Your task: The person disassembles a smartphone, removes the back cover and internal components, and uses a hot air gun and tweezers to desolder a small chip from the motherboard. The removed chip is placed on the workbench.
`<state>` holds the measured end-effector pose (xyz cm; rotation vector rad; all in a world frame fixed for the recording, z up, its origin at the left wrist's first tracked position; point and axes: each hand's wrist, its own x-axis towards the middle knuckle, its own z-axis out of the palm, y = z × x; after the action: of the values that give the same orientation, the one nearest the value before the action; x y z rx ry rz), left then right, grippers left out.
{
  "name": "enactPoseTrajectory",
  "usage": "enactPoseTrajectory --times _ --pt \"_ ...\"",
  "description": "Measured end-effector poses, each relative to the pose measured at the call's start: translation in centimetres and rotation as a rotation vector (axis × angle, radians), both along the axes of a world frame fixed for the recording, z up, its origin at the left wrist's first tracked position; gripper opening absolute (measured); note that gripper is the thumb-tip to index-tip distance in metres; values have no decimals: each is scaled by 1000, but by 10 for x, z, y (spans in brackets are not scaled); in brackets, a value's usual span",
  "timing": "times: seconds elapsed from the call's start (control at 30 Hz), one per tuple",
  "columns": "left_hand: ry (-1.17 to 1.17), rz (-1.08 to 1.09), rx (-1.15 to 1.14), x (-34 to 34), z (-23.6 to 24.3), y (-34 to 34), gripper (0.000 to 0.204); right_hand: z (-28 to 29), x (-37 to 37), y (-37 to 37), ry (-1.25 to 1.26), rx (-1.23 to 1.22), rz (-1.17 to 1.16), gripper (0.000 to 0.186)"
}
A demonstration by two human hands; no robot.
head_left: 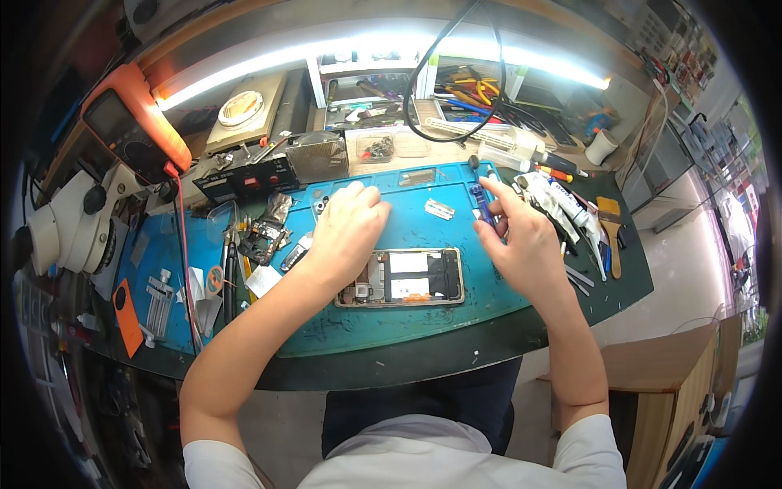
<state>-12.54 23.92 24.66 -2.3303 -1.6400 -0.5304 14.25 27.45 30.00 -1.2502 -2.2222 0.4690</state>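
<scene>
An opened smartphone [399, 278] lies on the blue work mat [391, 330], its inner parts and battery area exposed. Just above its left end is my left hand [352, 224], fingers curled together; whatever they hold is hidden. My right hand [521, 240] is at the mat's right side, thumb and index finger apart around a slim blue tool [484, 203]; no firm grip on it shows. Between my hands lies a small silver metal plate [440, 209]. A thin metal piece [418, 177] rests in the mat's upper tray.
At left stand an orange multimeter [134, 126], a white microscope [73, 224] and loose phone parts [267, 232]. Tubes [570, 208] and a brush [609, 236] crowd the right. Behind the mat are a small clear box [375, 148] and a tool bin [472, 90]. A black cable [410, 94] hangs overhead.
</scene>
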Motion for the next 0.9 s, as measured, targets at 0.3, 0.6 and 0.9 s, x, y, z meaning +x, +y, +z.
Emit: enactPoseTrajectory --times 0.3,0.6,0.9 --pt "-248 -150 -55 -15 42 -35 26 -26 43 16 -282 165 -136 43" --pt "-224 -136 -442 -40 41 -91 98 -14 -13 -8 -148 233 174 35" --pt "-90 -216 -131 -41 65 -81 102 -10 -46 9 58 -551 562 30"
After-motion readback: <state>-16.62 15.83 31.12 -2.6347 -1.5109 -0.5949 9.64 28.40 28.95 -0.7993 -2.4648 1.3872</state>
